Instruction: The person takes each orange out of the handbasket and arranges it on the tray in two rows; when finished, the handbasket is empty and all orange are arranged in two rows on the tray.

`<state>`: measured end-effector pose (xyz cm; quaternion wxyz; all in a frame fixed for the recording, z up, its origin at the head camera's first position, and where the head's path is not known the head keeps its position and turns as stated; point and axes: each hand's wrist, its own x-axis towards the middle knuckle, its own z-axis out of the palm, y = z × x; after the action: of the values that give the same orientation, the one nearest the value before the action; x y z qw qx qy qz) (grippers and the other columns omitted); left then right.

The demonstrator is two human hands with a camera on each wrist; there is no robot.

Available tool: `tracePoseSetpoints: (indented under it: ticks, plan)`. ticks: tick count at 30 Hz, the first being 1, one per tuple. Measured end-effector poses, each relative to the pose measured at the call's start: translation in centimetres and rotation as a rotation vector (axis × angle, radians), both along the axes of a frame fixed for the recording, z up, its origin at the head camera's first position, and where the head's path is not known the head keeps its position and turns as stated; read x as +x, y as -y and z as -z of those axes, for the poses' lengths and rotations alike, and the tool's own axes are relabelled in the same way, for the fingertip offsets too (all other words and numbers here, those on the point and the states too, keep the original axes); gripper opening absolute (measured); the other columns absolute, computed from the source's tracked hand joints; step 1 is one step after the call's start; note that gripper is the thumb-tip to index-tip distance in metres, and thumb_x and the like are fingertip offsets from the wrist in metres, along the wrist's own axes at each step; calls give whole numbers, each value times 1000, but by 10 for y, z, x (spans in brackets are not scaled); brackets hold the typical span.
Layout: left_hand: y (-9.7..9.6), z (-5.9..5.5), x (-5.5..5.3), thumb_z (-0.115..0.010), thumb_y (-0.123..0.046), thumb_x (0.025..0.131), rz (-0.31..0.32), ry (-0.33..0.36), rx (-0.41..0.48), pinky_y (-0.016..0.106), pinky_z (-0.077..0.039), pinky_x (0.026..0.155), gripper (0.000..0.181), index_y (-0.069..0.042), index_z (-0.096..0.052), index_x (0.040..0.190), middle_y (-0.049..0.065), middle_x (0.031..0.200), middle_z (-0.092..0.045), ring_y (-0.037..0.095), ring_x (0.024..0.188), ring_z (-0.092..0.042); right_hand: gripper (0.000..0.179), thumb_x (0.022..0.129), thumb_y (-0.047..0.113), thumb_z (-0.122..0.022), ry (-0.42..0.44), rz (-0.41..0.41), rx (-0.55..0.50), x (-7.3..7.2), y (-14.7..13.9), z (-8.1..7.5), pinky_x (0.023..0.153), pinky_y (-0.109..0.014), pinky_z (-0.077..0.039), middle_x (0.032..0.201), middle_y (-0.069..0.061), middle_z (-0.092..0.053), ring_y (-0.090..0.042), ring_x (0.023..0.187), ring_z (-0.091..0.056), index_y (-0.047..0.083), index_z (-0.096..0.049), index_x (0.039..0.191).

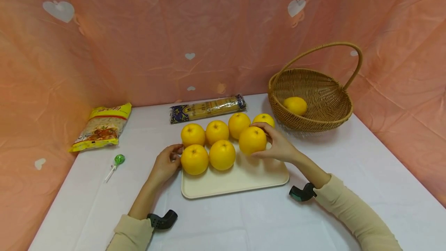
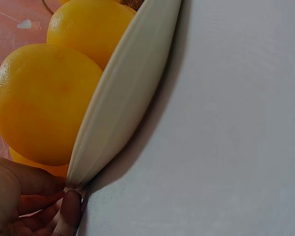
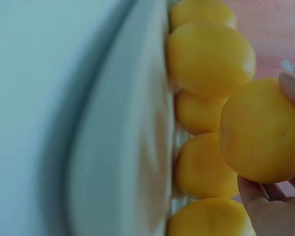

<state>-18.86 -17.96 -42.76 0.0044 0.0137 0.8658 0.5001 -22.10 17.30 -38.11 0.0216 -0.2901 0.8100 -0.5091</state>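
Several yellow oranges sit on a cream tray [image 1: 240,185], most along its back, with two [image 1: 194,159] in front on the left. My right hand [image 1: 278,146] grips one orange [image 1: 252,140] around its side; in the right wrist view that orange [image 3: 265,132] is held off the tray, beside the others. At the tray's left edge, my left hand [image 1: 166,164] pinches the rim between thumb and fingers, as the left wrist view shows at the corner of the tray [image 2: 123,93]. Another orange [image 1: 295,105] lies inside a wicker basket [image 1: 313,125].
The basket, with its tall arched handle [image 1: 359,61], stands at the back right. Behind the tray lies a long pack of dry noodles [image 1: 209,109]. A yellow-edged food bag [image 1: 102,127] and a green lollipop [image 1: 119,159] are on the left. Pink curtains [image 1: 223,30] enclose the table.
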Motion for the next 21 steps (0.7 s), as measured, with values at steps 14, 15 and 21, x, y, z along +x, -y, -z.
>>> tracePoseSetpoints:
  ticks: [14, 15, 21]
  plan:
    - [0, 1, 0, -47, 10, 82, 4, -12, -3, 21, -50, 65, 47, 8, -47, 129, 23, 113, -55, 24, 86, -52, 81, 60, 20, -87, -98, -11, 196, 0, 5, 14, 98, -41, -43, 128, -12, -53, -28, 117, -50, 1, -49, 129]
    - [0, 1, 0, -47, 10, 82, 3, -10, -1, 21, -50, 65, 47, 8, -47, 129, 23, 113, -55, 24, 86, -52, 81, 61, 21, -87, -94, -16, 199, 0, 5, 15, 98, -42, -43, 128, -12, -53, -28, 117, -50, 2, -49, 129]
    - [0, 1, -1, -47, 10, 81, 2, -3, 6, 21, -50, 65, 48, 7, -47, 129, 23, 113, -55, 23, 85, -51, 81, 61, 25, -87, -74, -22, 203, 1, 8, 18, 99, -42, -41, 127, -10, -53, -27, 119, -48, 4, -48, 130]
